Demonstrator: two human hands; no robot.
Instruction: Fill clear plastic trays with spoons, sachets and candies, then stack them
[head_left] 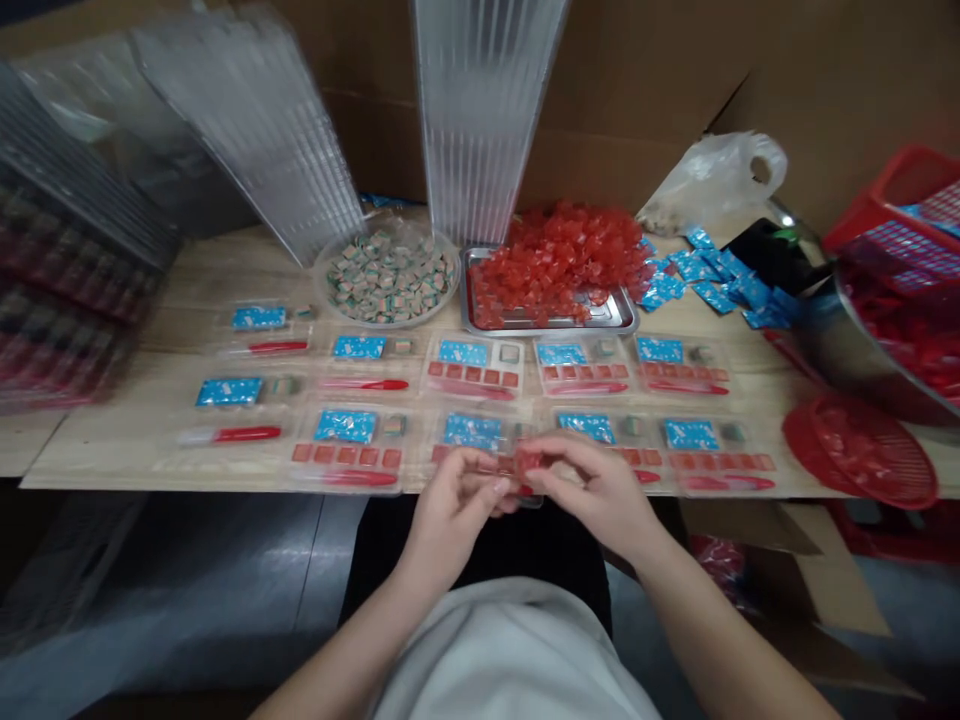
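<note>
My left hand (pixel 457 500) and my right hand (pixel 592 485) meet above the front edge of the table, fingers closed. Between their fingertips is a small red translucent strip (pixel 508 466), blurred and partly covered. Just beyond it lies a clear plastic tray holding a blue patterned packet (pixel 472 432); my fingers hide its lower part. Similar clear trays stand in two rows around it. Many carry a blue packet (pixel 345 426), a small striped block (pixel 394 426), a row of red squares (pixel 346 456) and a red pen (pixel 360 478).
Behind the rows are a round dish of striped blocks (pixel 390 275), a metal tray (pixel 621 312) heaped with red pieces (pixel 562 255), and loose blue packets (pixel 720 275). Stacked clear trays (pixel 487 120) rise at the back. Red baskets (pixel 862 450) and a metal bowl (pixel 840 325) are right.
</note>
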